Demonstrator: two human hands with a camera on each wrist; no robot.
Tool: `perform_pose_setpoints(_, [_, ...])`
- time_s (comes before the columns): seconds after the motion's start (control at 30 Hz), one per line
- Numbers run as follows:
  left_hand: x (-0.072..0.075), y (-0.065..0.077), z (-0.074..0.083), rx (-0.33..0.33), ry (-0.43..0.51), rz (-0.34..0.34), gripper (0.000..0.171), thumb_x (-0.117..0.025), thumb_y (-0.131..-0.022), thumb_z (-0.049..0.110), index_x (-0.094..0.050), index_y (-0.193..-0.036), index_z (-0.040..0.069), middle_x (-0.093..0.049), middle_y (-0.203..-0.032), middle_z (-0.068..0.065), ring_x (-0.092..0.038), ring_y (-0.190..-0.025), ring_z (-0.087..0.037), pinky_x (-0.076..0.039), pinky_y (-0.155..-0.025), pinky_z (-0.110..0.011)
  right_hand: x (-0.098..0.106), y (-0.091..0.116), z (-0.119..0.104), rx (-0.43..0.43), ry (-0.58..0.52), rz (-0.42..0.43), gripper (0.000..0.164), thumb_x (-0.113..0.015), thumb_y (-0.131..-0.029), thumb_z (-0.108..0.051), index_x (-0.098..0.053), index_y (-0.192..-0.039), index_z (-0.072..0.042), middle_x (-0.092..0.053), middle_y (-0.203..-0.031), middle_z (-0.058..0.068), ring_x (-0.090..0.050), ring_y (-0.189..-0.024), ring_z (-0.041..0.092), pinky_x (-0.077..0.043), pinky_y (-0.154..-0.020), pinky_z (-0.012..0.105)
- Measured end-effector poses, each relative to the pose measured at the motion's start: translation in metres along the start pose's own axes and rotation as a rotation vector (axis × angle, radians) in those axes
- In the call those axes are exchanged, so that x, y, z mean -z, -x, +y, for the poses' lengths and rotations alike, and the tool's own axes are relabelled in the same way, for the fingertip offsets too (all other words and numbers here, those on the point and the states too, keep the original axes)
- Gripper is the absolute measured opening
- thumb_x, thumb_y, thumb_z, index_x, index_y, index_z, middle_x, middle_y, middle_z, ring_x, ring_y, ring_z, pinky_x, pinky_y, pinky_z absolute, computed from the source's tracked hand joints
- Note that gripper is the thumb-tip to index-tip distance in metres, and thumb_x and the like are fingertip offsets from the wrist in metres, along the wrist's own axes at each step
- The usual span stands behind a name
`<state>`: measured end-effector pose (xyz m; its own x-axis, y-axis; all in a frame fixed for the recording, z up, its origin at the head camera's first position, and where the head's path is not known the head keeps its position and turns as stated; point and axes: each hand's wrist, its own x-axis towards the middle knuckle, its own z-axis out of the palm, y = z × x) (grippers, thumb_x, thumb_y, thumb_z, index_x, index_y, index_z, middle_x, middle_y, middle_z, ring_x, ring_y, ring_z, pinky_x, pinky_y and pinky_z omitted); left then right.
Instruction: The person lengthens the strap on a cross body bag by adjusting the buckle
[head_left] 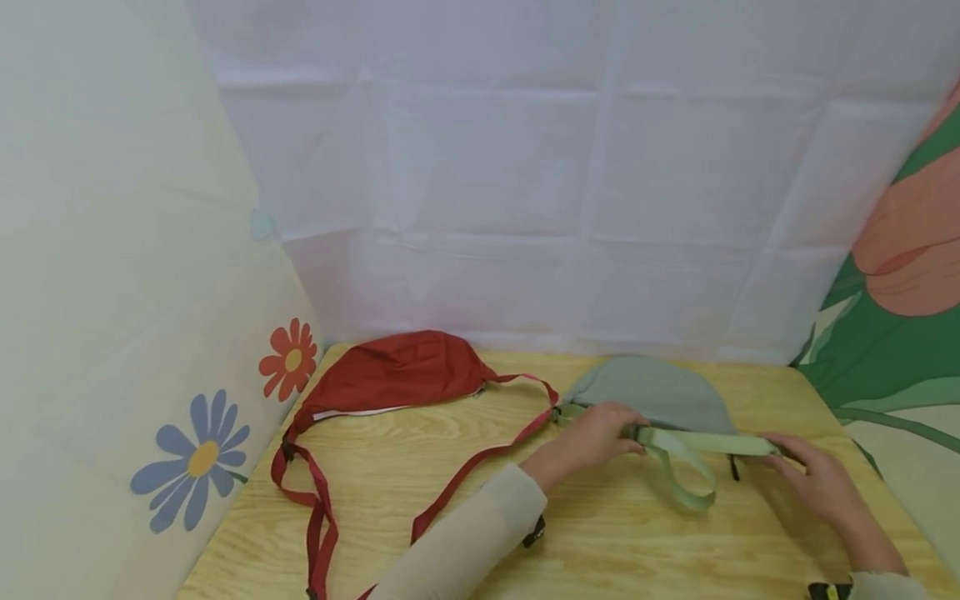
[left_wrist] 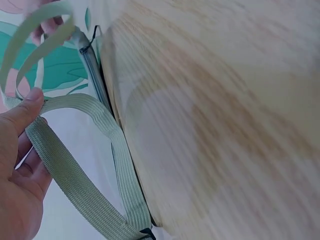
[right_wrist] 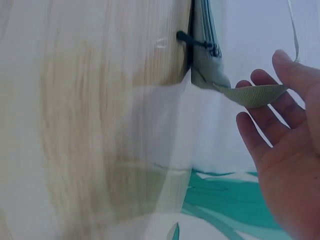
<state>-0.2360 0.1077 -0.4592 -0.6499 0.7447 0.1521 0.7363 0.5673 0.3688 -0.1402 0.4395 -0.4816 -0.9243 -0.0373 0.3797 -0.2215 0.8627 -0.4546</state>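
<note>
A grey-green waist bag lies at the back right of the table, its pale green strap lifted in front of it. My left hand pinches the strap left of centre, thumb on top in the left wrist view, and a loop of webbing dangles beside it. Farther right, my right hand pinches the strap near the bag's right end, between thumb and fingers. In the right wrist view, the webbing runs from the bag's corner to those fingers, close to the dark zipper pull.
Back left on the wooden table rests a red waist bag, its long red strap trailing toward the front and passing under my left sleeve. A white cloth hangs behind; flower-print sheets flank both sides.
</note>
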Motion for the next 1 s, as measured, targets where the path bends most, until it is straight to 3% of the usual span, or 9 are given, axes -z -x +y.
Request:
perform_pose_setpoints(0.2, [0.004, 0.002, -0.003, 0.015, 0.016, 0.011, 0.043, -0.073, -0.093, 0.036, -0.068, -0.132, 0.022, -0.067, -0.13, 0.007, -0.06, -0.122, -0.01, -0.047, -0.1, -0.021, 0.007, 0.0, 0.009, -0.126, 0.004, -0.068, 0.032, -0.069, -0.098, -0.018, -0.067, -0.124, 0.001, -0.07, -0.116, 0.022, -0.042, -0.091, -0.023, -0.044, -0.072, 0.015])
perform_pose_setpoints(0.33, [0.007, 0.003, -0.004, 0.008, -0.002, 0.023, 0.042, -0.074, -0.092, 0.037, -0.069, -0.131, 0.021, -0.068, -0.128, 0.006, -0.06, -0.121, -0.01, -0.046, -0.101, -0.021, 0.012, 0.0, 0.013, -0.204, -0.007, -0.121, 0.038, -0.061, -0.103, -0.024, -0.061, -0.13, 0.003, -0.063, -0.124, 0.033, -0.055, -0.094, -0.005, -0.053, -0.081, 0.043])
perform_pose_setpoints(0.43, [0.007, 0.003, -0.005, 0.01, -0.007, 0.028, 0.041, -0.074, -0.091, 0.036, -0.069, -0.129, 0.02, -0.068, -0.127, 0.006, -0.061, -0.12, -0.009, -0.046, -0.101, -0.021, 0.014, 0.002, 0.016, -0.236, -0.038, -0.151, 0.043, -0.057, -0.105, -0.027, -0.058, -0.133, 0.005, -0.06, -0.128, 0.036, -0.052, -0.094, -0.007, -0.049, -0.083, 0.06])
perform_pose_setpoints(0.5, [0.006, 0.003, -0.006, 0.008, -0.012, 0.03, 0.041, -0.075, -0.091, 0.036, -0.07, -0.129, 0.02, -0.069, -0.127, 0.006, -0.061, -0.12, -0.009, -0.047, -0.1, -0.021, 0.015, 0.003, 0.019, -0.251, -0.039, -0.156, 0.044, -0.056, -0.106, -0.029, -0.057, -0.133, 0.006, -0.059, -0.129, 0.035, -0.046, -0.092, -0.013, -0.049, -0.083, 0.06])
perform_pose_setpoints(0.53, [0.006, 0.003, -0.007, 0.007, -0.013, 0.03, 0.041, -0.075, -0.091, 0.036, -0.07, -0.128, 0.019, -0.069, -0.126, 0.006, -0.062, -0.12, -0.009, -0.047, -0.1, -0.021, 0.015, 0.004, 0.02, -0.257, -0.047, -0.161, 0.046, -0.055, -0.106, -0.029, -0.056, -0.133, 0.007, -0.058, -0.13, 0.036, -0.052, -0.092, -0.008, -0.049, -0.084, 0.061])
perform_pose_setpoints(0.63, [0.005, 0.003, -0.008, 0.004, -0.017, 0.028, 0.041, -0.075, -0.091, 0.036, -0.07, -0.128, 0.019, -0.069, -0.126, 0.005, -0.062, -0.119, -0.01, -0.047, -0.1, -0.021, 0.014, 0.005, 0.022, -0.274, -0.044, -0.157, 0.047, -0.054, -0.106, -0.03, -0.055, -0.133, 0.009, -0.057, -0.13, 0.038, -0.066, -0.102, 0.026, -0.047, -0.085, 0.062])
perform_pose_setpoints(0.73, [0.006, 0.004, -0.009, 0.001, -0.016, 0.034, 0.04, -0.075, -0.091, 0.036, -0.07, -0.127, 0.018, -0.07, -0.124, 0.004, -0.063, -0.117, -0.011, -0.047, -0.099, -0.021, 0.015, 0.005, 0.025, -0.298, -0.035, -0.142, 0.045, -0.054, -0.107, -0.027, -0.053, -0.133, 0.009, -0.056, -0.129, 0.039, -0.054, -0.114, 0.057, -0.045, -0.085, 0.064])
perform_pose_setpoints(0.87, [0.008, 0.004, -0.01, -0.017, -0.015, 0.054, 0.038, -0.076, -0.091, 0.035, -0.071, -0.124, 0.017, -0.071, -0.12, 0.004, -0.065, -0.112, -0.01, -0.048, -0.095, -0.019, 0.016, 0.005, 0.026, -0.282, -0.028, -0.178, 0.04, -0.057, -0.105, -0.019, -0.054, -0.131, 0.011, -0.057, -0.126, 0.04, -0.055, -0.113, 0.058, -0.047, -0.086, 0.061])
perform_pose_setpoints(1.0, [0.008, 0.005, -0.01, -0.024, -0.021, 0.057, 0.039, -0.075, -0.091, 0.037, -0.071, -0.124, 0.018, -0.071, -0.12, 0.005, -0.064, -0.112, -0.009, -0.048, -0.095, -0.019, 0.017, 0.004, 0.023, -0.224, -0.017, -0.279, 0.041, -0.062, -0.102, -0.017, -0.057, -0.128, 0.013, -0.056, -0.126, 0.041, -0.057, -0.112, 0.058, -0.052, -0.086, 0.056])
